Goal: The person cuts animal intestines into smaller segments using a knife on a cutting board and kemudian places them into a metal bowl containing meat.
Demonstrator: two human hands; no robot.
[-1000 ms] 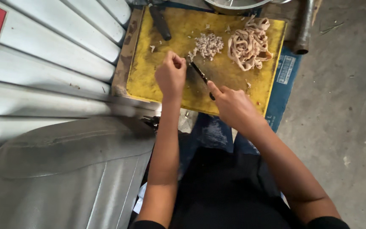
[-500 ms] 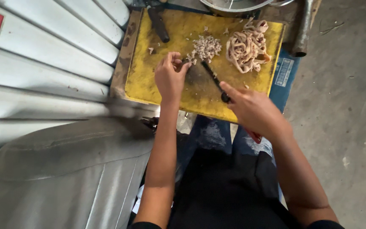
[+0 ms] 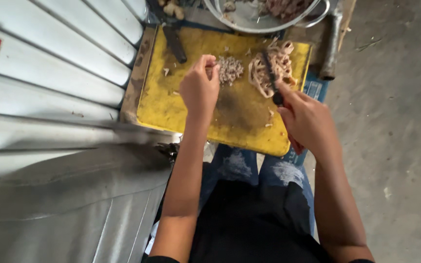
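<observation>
Gripping a dark knife (image 3: pixel 271 78), the right hand (image 3: pixel 308 122) is closed round its handle at the right of the yellow board (image 3: pixel 171 107). The blade points far and slightly left, its tip lying on the pale strips (image 3: pixel 275 65) heaped at the far right corner. The left hand (image 3: pixel 200 90) hangs over the middle of the board, fingers curled and pinched just beside the chopped pile (image 3: pixel 230 69), which lies to its right; whether it holds a piece I cannot tell. A metal bowl (image 3: pixel 249 22) sits beyond the board.
</observation>
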